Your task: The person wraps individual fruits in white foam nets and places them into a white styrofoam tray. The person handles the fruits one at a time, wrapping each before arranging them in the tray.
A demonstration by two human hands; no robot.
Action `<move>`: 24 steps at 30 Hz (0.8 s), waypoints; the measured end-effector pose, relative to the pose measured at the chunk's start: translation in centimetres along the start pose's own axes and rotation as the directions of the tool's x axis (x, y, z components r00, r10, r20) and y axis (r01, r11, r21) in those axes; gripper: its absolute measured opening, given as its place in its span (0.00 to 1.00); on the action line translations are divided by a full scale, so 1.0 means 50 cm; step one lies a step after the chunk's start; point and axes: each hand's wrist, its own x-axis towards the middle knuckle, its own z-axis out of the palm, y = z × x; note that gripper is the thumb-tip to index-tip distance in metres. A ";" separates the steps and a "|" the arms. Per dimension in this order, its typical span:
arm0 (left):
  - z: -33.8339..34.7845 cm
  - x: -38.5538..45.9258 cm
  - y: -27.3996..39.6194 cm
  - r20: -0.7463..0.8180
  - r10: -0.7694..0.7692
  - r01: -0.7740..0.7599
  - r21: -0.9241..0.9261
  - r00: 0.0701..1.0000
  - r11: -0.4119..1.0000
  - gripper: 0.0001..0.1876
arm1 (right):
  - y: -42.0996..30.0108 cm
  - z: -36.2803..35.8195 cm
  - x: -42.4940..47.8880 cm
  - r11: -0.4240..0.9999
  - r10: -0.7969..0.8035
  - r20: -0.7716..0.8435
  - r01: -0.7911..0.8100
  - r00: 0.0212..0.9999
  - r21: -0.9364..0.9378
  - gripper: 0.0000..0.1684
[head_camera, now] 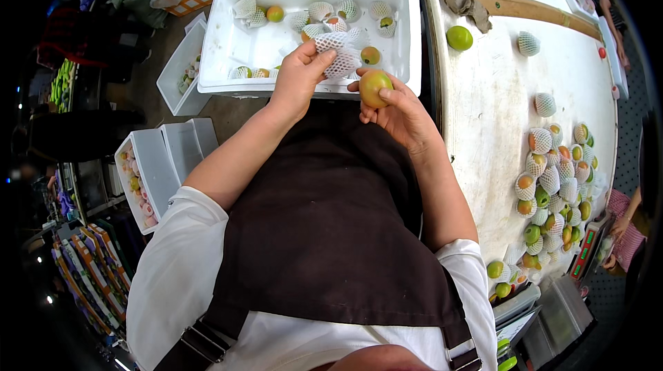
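Observation:
My left hand (300, 78) pinches a white foam fruit net (342, 58) over the near wall of a white foam box (311, 89). In my right hand (401, 112) is a bare yellow-green and reddish round fruit (375, 89), perhaps a tomato, held just right of the net. Inside the box lie several similar fruits, some wrapped in foam nets, others partly or wholly bare, such as one fruit (370, 55) near the right side and another (275, 14) at the left. My hands hide part of the box's contents.
To the right, a white worktable (487, 127) bears many netted fruits (550, 180), a bare green fruit (459, 38), a crumpled brown cloth (466, 3) and a scale (585, 249). More foam boxes (176, 76) stand at the left. Another person's hands (619, 226) show at the far right.

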 end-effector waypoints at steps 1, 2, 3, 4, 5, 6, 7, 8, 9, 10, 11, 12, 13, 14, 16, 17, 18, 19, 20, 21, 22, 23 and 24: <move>0.003 -0.002 0.001 -0.018 0.048 -0.047 0.066 0.999 0.997 0.11 | 0.002 -0.002 0.001 0.999 -0.010 0.008 0.010 1.000 -0.034 0.24; 0.003 -0.002 0.002 0.008 0.085 -0.085 0.172 0.996 0.981 0.11 | 0.005 -0.004 0.002 0.998 -0.020 0.016 0.021 1.000 -0.067 0.25; 0.004 -0.003 0.004 0.039 0.120 -0.126 0.275 0.992 0.953 0.13 | 0.009 -0.005 0.002 0.993 -0.040 -0.007 0.039 0.999 -0.114 0.25; 0.004 -0.003 0.005 0.072 0.150 -0.167 0.373 0.986 0.913 0.14 | 0.013 -0.007 0.002 0.985 -0.062 -0.029 0.057 0.998 -0.162 0.25; 0.006 -0.004 -0.001 0.154 0.201 -0.245 0.370 0.967 0.896 0.16 | 0.015 -0.008 0.002 0.975 -0.085 -0.051 0.073 0.995 -0.209 0.25; 0.009 -0.005 -0.011 0.233 0.250 -0.323 0.361 0.940 0.875 0.19 | 0.014 -0.008 0.002 0.978 -0.069 -0.071 0.053 0.995 -0.201 0.25; 0.011 -0.007 -0.016 0.310 0.296 -0.398 0.345 0.903 0.850 0.21 | 0.013 -0.010 0.002 0.981 -0.052 -0.091 0.034 0.994 -0.192 0.25; 0.007 -0.010 -0.014 0.398 0.287 -0.455 0.438 0.871 0.776 0.28 | 0.012 -0.012 0.001 0.983 -0.036 -0.111 0.015 0.993 -0.183 0.25; 0.013 -0.020 -0.004 0.420 0.231 -0.443 0.529 0.878 0.724 0.28 | 0.011 -0.016 0.001 0.983 -0.024 -0.114 0.003 0.993 -0.184 0.27; 0.021 -0.036 0.011 0.434 0.174 -0.431 0.613 0.884 0.662 0.28 | 0.012 -0.021 0.000 0.983 -0.012 -0.116 -0.010 0.993 -0.185 0.29; 0.027 -0.049 0.020 0.442 0.115 -0.419 0.690 0.890 0.590 0.28 | 0.013 -0.025 0.000 0.982 0.001 -0.118 -0.023 0.993 -0.186 0.31; 0.033 -0.054 0.022 0.460 0.118 -0.441 0.698 0.880 0.564 0.29 | 0.017 -0.028 0.001 0.977 0.024 -0.128 -0.050 0.992 -0.205 0.32; 0.039 -0.056 0.019 0.458 0.106 -0.431 0.700 0.883 0.569 0.31 | 0.023 -0.031 0.002 0.971 0.048 -0.138 -0.078 0.989 -0.224 0.34; 0.045 -0.057 0.016 0.455 0.094 -0.422 0.702 0.886 0.574 0.33 | 0.026 -0.032 0.003 0.964 0.071 -0.149 -0.106 0.986 -0.243 0.35; 0.045 -0.054 0.009 0.447 0.101 -0.395 0.635 0.889 0.664 0.34 | 0.023 -0.019 0.001 0.977 0.084 -0.215 -0.122 0.973 -0.172 0.35; 0.041 -0.048 0.001 0.440 0.119 -0.374 0.558 0.890 0.741 0.32 | 0.021 -0.013 0.001 0.982 0.092 -0.247 -0.128 0.965 -0.136 0.35; 0.037 -0.040 -0.004 0.430 0.137 -0.351 0.473 0.893 0.808 0.31 | 0.017 -0.014 0.000 0.986 0.071 -0.224 -0.102 0.972 -0.132 0.33; 0.033 -0.034 -0.005 0.418 0.153 -0.326 0.381 0.895 0.865 0.29 | 0.012 -0.016 0.001 0.989 0.049 -0.200 -0.075 0.979 -0.126 0.31; 0.022 -0.032 0.002 0.405 0.024 -0.165 0.316 0.914 0.934 0.28 | 0.009 -0.020 0.001 0.992 0.027 -0.177 -0.049 0.984 -0.120 0.29; 0.015 -0.029 0.009 0.402 -0.055 -0.015 0.169 0.914 0.985 0.28 | 0.009 -0.026 0.003 0.985 0.004 -0.200 -0.038 0.980 -0.166 0.27; 0.010 -0.026 0.015 0.411 -0.132 0.137 0.017 0.902 0.990 0.29 | 0.013 -0.035 0.005 0.977 -0.021 -0.222 -0.028 0.975 -0.213 0.25; 0.008 -0.025 0.018 0.431 -0.205 0.286 -0.133 0.879 0.949 0.29 | 0.015 -0.039 0.006 0.966 -0.046 -0.243 -0.019 0.969 -0.258 0.24; 0.006 -0.026 0.014 0.508 -0.167 0.326 -0.243 0.845 0.913 0.30 | 0.016 -0.033 0.006 0.974 -0.056 -0.274 -0.008 0.960 -0.226 0.23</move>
